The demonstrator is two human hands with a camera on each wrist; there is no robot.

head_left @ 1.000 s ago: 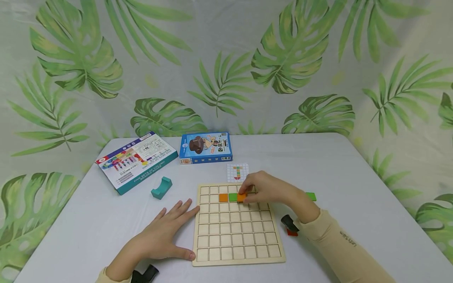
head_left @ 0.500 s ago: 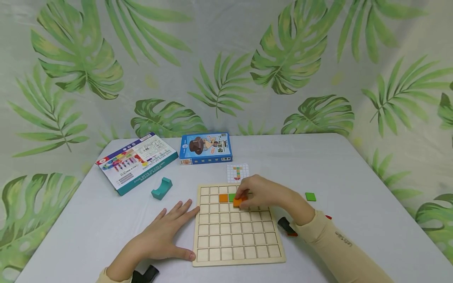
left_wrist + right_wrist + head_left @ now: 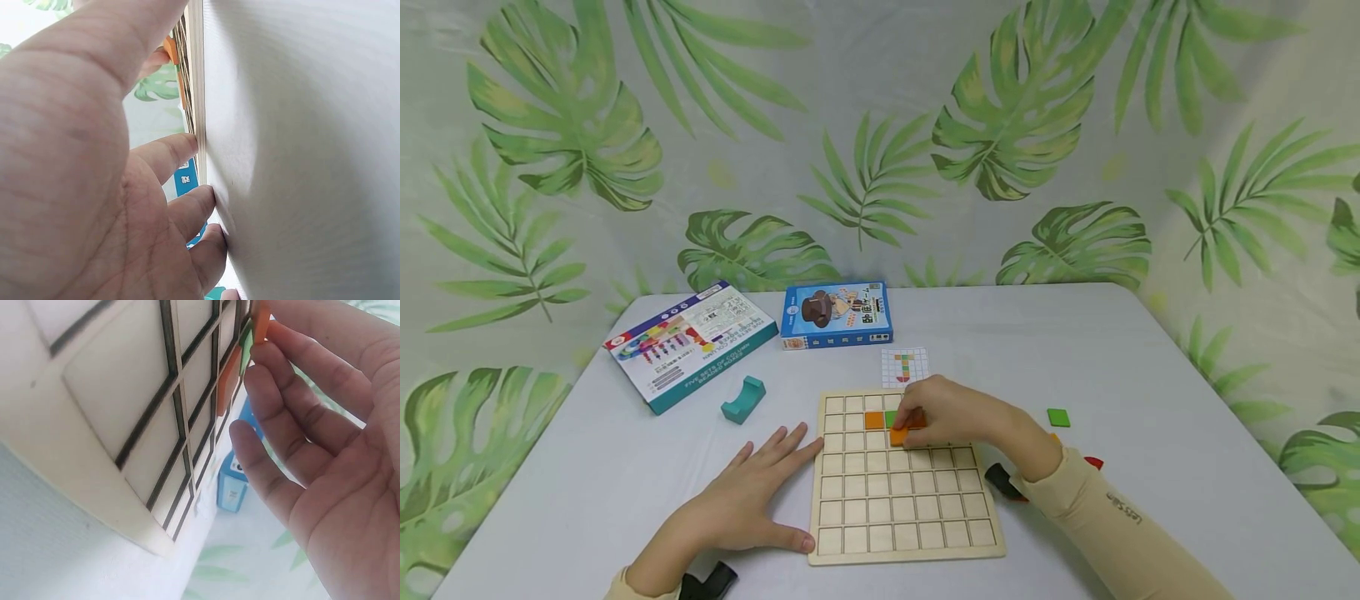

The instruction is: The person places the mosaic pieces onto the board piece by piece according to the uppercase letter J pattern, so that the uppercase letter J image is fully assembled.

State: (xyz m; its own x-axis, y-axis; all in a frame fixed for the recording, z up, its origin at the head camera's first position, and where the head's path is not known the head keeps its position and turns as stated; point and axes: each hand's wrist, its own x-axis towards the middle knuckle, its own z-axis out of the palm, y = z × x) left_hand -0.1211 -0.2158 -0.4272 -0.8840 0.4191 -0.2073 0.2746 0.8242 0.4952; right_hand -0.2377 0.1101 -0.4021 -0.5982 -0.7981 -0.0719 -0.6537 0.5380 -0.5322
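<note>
My right hand pinches an orange square tile between thumb and fingers, low over a wooden grid board. Just beyond it, in the board's second row, sit an orange tile, a green tile and another orange tile partly covered by the fingers. The right wrist view has the pinched tile at its top edge, close to the grid. My left hand lies with fingers spread on the table, thumb and index fingertips at the board's left edge.
A pattern card lies behind the board. Farther back are a blue game box and a white-and-teal box, with a teal curved block nearby. Right of the board lie a green tile and a red piece.
My right hand has shifted slightly toward me and left with the pinched orange tile, from the second row to the row nearer me. The left hand has stayed in place.
</note>
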